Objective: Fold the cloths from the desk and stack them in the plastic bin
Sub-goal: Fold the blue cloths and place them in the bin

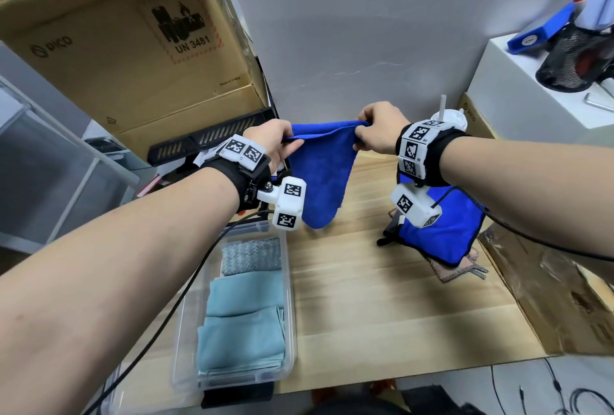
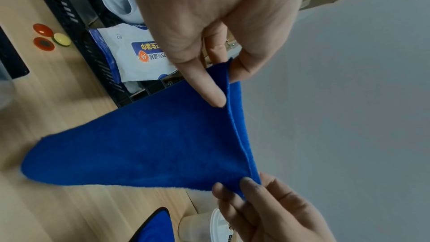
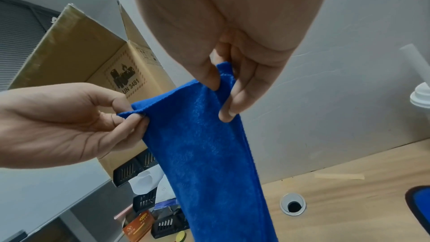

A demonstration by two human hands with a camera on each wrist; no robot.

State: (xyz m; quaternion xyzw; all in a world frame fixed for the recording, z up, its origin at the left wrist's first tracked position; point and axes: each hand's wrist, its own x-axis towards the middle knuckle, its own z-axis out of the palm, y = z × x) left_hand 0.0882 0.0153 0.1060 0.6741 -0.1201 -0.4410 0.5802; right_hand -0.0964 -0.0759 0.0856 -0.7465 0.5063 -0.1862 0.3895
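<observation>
A blue cloth (image 1: 320, 175) hangs doubled above the far part of the wooden desk (image 1: 382, 308), held up by both hands at its top edge. My left hand (image 1: 279, 145) pinches the left corner between thumb and fingers; my right hand (image 1: 372, 135) pinches the right corner. In the left wrist view the blue cloth (image 2: 144, 146) spreads from my thumb (image 2: 209, 91). In the right wrist view the blue cloth (image 3: 209, 154) hangs straight down. The clear plastic bin (image 1: 292, 308) at the desk's left holds folded light-blue cloths (image 1: 242, 325). Another blue cloth (image 1: 445, 232) with dark trim lies at the right on other cloths.
A large cardboard box (image 1: 133, 49) rises at the back left over a black tray (image 1: 212, 142). A lidded cup with a straw (image 1: 448, 115) stands behind my right wrist. More cardboard (image 1: 548, 298) borders the desk's right edge. A white shelf (image 1: 531, 82) carries a mesh holder.
</observation>
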